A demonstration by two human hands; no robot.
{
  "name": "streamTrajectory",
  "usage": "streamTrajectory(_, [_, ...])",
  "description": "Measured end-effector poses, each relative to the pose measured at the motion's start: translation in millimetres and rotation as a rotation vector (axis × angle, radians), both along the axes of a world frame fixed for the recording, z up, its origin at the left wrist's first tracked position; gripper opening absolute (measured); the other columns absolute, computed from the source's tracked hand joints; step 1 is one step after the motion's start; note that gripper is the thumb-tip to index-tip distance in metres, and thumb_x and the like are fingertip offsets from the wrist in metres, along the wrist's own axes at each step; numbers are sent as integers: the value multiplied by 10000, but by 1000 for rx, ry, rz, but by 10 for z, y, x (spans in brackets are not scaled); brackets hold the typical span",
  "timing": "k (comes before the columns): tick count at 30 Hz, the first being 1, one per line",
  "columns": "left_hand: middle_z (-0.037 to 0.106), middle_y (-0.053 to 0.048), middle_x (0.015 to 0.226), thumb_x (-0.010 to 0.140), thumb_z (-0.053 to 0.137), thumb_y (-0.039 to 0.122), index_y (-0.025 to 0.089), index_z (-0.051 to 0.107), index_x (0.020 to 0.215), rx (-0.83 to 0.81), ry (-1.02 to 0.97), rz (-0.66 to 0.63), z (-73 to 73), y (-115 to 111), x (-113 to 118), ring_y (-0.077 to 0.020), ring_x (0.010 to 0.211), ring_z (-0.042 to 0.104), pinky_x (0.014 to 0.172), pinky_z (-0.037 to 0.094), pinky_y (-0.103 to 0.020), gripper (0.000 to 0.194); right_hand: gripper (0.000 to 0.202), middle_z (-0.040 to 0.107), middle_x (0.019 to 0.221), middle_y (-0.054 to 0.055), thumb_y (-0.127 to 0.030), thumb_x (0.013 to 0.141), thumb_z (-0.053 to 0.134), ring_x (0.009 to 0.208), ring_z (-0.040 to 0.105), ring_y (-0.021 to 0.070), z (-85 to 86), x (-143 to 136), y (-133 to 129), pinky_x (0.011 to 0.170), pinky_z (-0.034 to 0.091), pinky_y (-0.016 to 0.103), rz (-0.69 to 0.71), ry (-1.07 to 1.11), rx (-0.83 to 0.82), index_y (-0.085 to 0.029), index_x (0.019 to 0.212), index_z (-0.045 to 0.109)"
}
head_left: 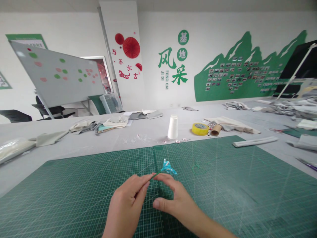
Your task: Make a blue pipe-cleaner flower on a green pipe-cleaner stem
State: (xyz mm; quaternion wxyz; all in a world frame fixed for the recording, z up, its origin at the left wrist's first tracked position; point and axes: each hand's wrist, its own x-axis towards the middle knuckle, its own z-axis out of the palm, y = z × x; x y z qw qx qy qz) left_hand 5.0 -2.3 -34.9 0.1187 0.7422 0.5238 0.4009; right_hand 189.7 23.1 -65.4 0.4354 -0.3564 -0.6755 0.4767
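Between thumb and forefinger my left hand (130, 201) pinches the green stem of a small blue artificial flower (168, 167). The flower's shiny petals point up and to the right, away from me. My right hand (177, 198) is beside the stem, thumb and fingers apart, its fingertips at or just touching the stem under the bloom. Both hands are over a green gridded cutting mat (81, 185). A loose tangle of green thread (198, 168) lies on the mat to the right of the flower.
Beyond the mat stand a white thread cone (172, 127) and a yellow tape roll (200, 129). A cardboard tube (216, 130) and a rolled pale cloth (255, 141) lie to the right. Scissors (307, 163) rest at the right edge. Fabric scraps (116, 121) lie at the back left.
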Motion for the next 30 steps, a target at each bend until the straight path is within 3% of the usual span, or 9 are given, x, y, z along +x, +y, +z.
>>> streamTrajectory(2, [701, -4, 875, 938, 494, 236, 297, 699, 1091, 1, 13, 0, 9, 0, 14, -177, 787, 650, 703, 510, -286, 263, 417, 647, 1141, 91, -444, 755, 761, 1117, 553, 259, 17, -28, -14, 1005, 365, 423, 32, 139, -77, -202, 1080, 663])
streamTrajectory(4, [680, -6, 803, 938, 487, 236, 273, 707, 1072, -6, 18, 2, 21, 1, 26, -173, 724, 637, 662, 504, -282, 260, 289, 680, 878, 35, -446, 803, 715, 824, 632, 182, 42, -54, -23, 789, 478, 323, 84, 275, -193, -196, 936, 652])
streamTrajectory(6, [659, -5, 752, 937, 480, 239, 258, 710, 1065, -15, 17, 1, 32, 0, 38, -170, 678, 622, 627, 494, -275, 264, 273, 619, 676, -23, -446, 821, 696, 508, 505, 92, 72, -69, -31, 509, 401, 216, 121, 335, -300, -186, 824, 613])
streamTrajectory(8, [655, -3, 734, 932, 481, 244, 259, 715, 1053, -26, 7, 0, 42, -3, 49, -170, 667, 617, 618, 487, -271, 263, 289, 575, 607, -40, -432, 813, 705, 432, 352, 58, 100, -72, -40, 416, 251, 193, 126, 320, -338, -170, 760, 597])
streamTrajectory(12, [683, 0, 766, 907, 517, 269, 258, 713, 1008, -88, -70, 18, 68, -8, 65, -171, 695, 629, 648, 490, -264, 221, 287, 572, 602, -29, -406, 775, 737, 471, 316, 64, 113, -64, -32, 427, 192, 208, 153, 295, -361, -154, 731, 606])
streamTrajectory(16, [630, 25, 635, 884, 537, 287, 219, 663, 786, -208, -139, -8, 126, 2, 65, -148, 588, 580, 548, 444, -217, 174, 239, 580, 603, -32, -376, 777, 721, 451, 280, 62, 58, -27, 40, 421, 163, 221, 209, 222, -417, -156, 772, 625])
streamTrajectory(24, [630, 22, 589, 846, 537, 193, 212, 665, 695, -339, -128, -272, 222, -36, 102, -140, 569, 569, 552, 414, -215, 200, 229, 553, 632, -28, -388, 747, 744, 588, 427, 111, 38, 177, 261, 549, 307, 243, 163, 80, -230, -166, 736, 692])
streamTrajectory(30, [640, 37, 596, 807, 547, 84, 212, 704, 673, -383, -12, -426, 231, -69, 159, -128, 581, 593, 598, 420, -209, 243, 289, 492, 593, -51, -432, 712, 760, 554, 388, 102, 92, 278, 343, 548, 298, 244, 219, 90, -246, -168, 684, 646])
